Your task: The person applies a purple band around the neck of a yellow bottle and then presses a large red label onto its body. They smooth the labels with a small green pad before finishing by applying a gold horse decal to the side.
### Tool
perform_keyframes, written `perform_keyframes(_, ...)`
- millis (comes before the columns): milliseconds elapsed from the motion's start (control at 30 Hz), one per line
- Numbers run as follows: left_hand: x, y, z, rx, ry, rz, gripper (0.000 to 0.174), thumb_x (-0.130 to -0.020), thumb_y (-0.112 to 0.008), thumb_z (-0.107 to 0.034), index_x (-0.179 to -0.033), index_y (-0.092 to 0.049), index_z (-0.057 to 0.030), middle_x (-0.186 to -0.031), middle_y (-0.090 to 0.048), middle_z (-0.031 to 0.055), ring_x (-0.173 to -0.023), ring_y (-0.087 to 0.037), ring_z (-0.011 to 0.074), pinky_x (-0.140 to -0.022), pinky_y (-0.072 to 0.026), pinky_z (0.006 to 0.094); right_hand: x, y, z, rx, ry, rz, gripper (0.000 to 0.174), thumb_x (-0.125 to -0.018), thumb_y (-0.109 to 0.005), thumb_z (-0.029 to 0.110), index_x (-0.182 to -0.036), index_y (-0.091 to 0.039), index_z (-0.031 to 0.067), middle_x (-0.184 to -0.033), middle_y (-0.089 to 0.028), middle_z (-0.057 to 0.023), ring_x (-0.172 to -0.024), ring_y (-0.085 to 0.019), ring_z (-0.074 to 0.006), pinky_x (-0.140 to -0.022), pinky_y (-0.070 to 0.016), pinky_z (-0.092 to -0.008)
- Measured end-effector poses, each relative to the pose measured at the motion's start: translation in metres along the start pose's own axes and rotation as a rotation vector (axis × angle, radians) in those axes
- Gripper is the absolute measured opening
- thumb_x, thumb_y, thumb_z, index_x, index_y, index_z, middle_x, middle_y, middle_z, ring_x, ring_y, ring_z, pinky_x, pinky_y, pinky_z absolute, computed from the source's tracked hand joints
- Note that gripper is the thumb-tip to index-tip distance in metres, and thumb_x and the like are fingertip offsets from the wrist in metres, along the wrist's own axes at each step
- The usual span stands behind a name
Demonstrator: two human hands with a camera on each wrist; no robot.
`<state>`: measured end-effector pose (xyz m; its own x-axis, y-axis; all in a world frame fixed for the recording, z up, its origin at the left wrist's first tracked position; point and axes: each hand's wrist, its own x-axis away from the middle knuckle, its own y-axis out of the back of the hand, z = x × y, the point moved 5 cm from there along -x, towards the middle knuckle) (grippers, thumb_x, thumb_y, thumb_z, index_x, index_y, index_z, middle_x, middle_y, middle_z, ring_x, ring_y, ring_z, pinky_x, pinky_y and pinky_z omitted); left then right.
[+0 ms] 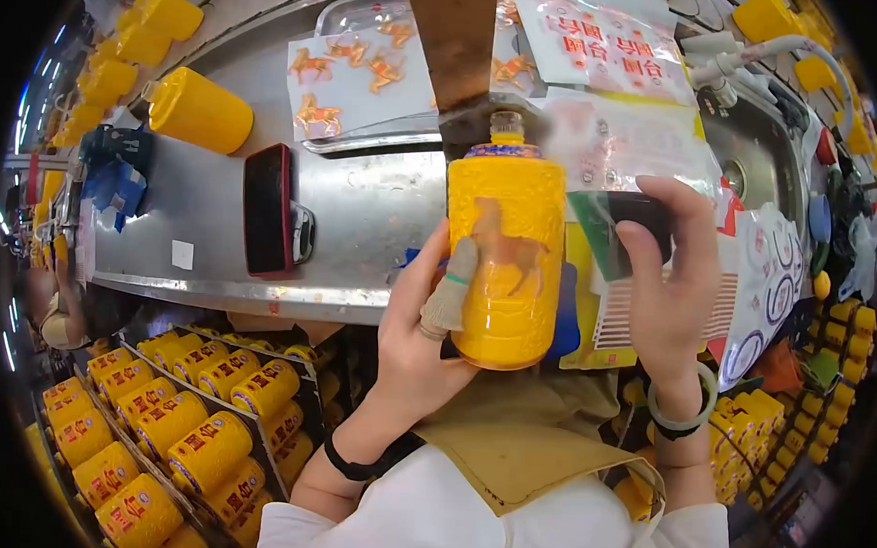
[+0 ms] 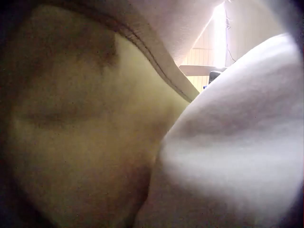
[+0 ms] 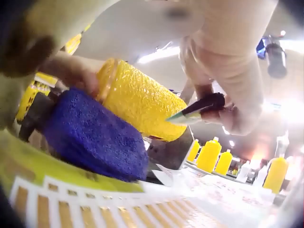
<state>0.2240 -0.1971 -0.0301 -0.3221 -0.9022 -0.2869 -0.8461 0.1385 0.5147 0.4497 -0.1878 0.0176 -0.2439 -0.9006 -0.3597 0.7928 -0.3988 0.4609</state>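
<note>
A yellow textured bottle (image 1: 504, 325) with a clear neck bears a brown-orange horse figure (image 1: 507, 252). The left hand (image 1: 412, 346) grips it from the left and below, a covered thumb lying on its front. To the right, the right hand (image 1: 675, 273) pinches a dark-handled scraper with a green blade (image 1: 600, 226), apart from the bottle in the head view. In the right wrist view the right hand (image 3: 228, 71) holds the scraper (image 3: 204, 108) with its tip in front of the bottle (image 3: 142, 102). The left wrist view shows only cloth.
A blue sponge (image 3: 95, 137) lies beside the bottle. A phone (image 1: 267, 210) and another yellow bottle (image 1: 201, 111) are on the metal table (image 1: 364, 204). Horse decals (image 1: 315, 67) lie at the back, printed sheets (image 1: 611, 48) at the right, near a sink (image 1: 741, 173). Racks of yellow bottles (image 1: 210, 445) stand below left.
</note>
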Motion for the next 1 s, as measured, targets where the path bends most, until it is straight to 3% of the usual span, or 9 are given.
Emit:
perform_keyframes(67,-0.001,0.003,-0.002,-0.030,-0.026,0.009,0.094,-0.064,-0.096,-0.008,-0.147,-0.053,-0.0012,-0.153,-0.048,0.0212,-0.132,-0.057,0.0357,-0.107,-0.0506,0.0416,-0.004,-0.003,0.025,-0.100,-0.010,0.140,0.030,-0.089,-0.069,-0.007,-0.117,-0.067,0.0013,-0.098,-0.071,-0.0131,-0.088,-0.069,-0.0204,-0.081,-0.0549,-0.0332)
perform_keyframes(133,-0.004,0.003,-0.004,-0.065,-0.062,0.011,0.097,-0.062,-0.097,-0.008,-0.148,-0.053,-0.0018,-0.153,-0.049,0.0203,-0.136,-0.056,0.0344,-0.111,-0.0474,0.0423,-0.013,-0.019,0.045,0.057,0.367,0.384,0.028,-0.086,-0.070,-0.004,-0.113,-0.069,0.0012,-0.101,-0.070,-0.0134,-0.090,-0.066,-0.0268,-0.082,-0.0528,-0.0347)
perform_keyframes(333,0.000,0.003,-0.002,-0.080,-0.049,-0.012,0.097,-0.061,-0.098,-0.010,-0.147,-0.054,-0.0020,-0.153,-0.048,0.0213,-0.137,-0.054,0.0369,-0.111,-0.0480,0.0433,-0.043,-0.016,0.054,0.458,0.644,0.138,0.031,-0.083,-0.073,-0.006,-0.113,-0.070,0.0013,-0.098,-0.070,-0.0140,-0.086,-0.066,-0.0296,-0.074,-0.0532,-0.0359)
perform_keyframes(433,0.000,0.004,-0.002,-0.088,-0.072,-0.014,0.098,-0.060,-0.098,-0.011,-0.147,-0.053,-0.0020,-0.153,-0.049,0.0215,-0.136,-0.055,0.0368,-0.110,-0.0485,0.0432,-0.020,-0.021,0.048,-0.124,0.153,0.392,0.024,-0.088,-0.068,-0.007,-0.111,-0.069,0.0017,-0.100,-0.070,-0.0104,-0.085,-0.068,-0.0212,-0.075,-0.0537,-0.0320)
perform_keyframes(467,-0.001,0.005,-0.003,-0.104,-0.073,-0.008,0.097,-0.060,-0.098,-0.009,-0.146,-0.054,-0.0013,-0.152,-0.049,0.0215,-0.131,-0.057,0.0373,-0.105,-0.0519,0.0422,-0.009,-0.025,0.041,0.023,0.265,0.378,0.024,-0.091,-0.066,-0.007,-0.113,-0.067,0.0013,-0.098,-0.069,-0.0080,-0.086,-0.067,-0.0175,-0.077,-0.0534,-0.0305)
perform_keyframes(533,-0.004,0.003,-0.006,-0.099,-0.095,-0.001,0.096,-0.059,-0.098,-0.007,-0.144,-0.054,-0.0006,-0.151,-0.049,0.0215,-0.127,-0.058,0.0377,-0.101,-0.0553,0.0412,0.000,-0.023,0.011,-0.072,0.012,0.173,0.025,-0.088,-0.072,-0.003,-0.111,-0.066,0.0026,-0.099,-0.067,-0.0160,-0.087,-0.067,-0.0334,-0.077,-0.0540,-0.0393)
perform_keyframes(667,-0.002,0.000,-0.007,-0.125,-0.065,0.000,0.098,-0.061,-0.096,-0.006,-0.147,-0.050,0.0019,-0.153,-0.047,0.0214,-0.128,-0.058,0.0372,-0.104,-0.0514,0.0415,0.020,-0.008,0.003,-0.315,-0.267,-0.047,0.026,-0.093,-0.067,-0.003,-0.118,-0.062,-0.0001,-0.102,-0.065,-0.0152,-0.093,-0.067,-0.0309,-0.083,-0.0526,-0.0358)
perform_keyframes(867,0.005,-0.002,-0.004,-0.178,-0.065,-0.009,0.101,-0.062,-0.097,-0.011,-0.149,-0.046,0.0022,-0.154,-0.046,0.0230,-0.130,-0.056,0.0405,-0.106,-0.0488,0.0444,0.019,-0.001,-0.035,-0.010,-0.209,0.037,0.020,-0.097,-0.061,0.001,-0.117,-0.064,-0.0019,-0.109,-0.067,-0.0204,-0.099,-0.067,-0.0321,-0.090,-0.0514,-0.0362)
perform_keyframes(1000,0.007,-0.005,-0.007,-0.192,-0.061,-0.002,0.102,-0.063,-0.098,-0.015,-0.149,-0.046,0.0028,-0.153,-0.046,0.0236,-0.130,-0.056,0.0408,-0.108,-0.0476,0.0444,0.025,0.015,-0.050,-0.591,-0.411,0.160,0.028,-0.099,-0.056,0.000,-0.127,-0.060,0.0025,-0.120,-0.065,-0.0057,-0.112,-0.061,-0.0170,-0.096,-0.0471,-0.0320)
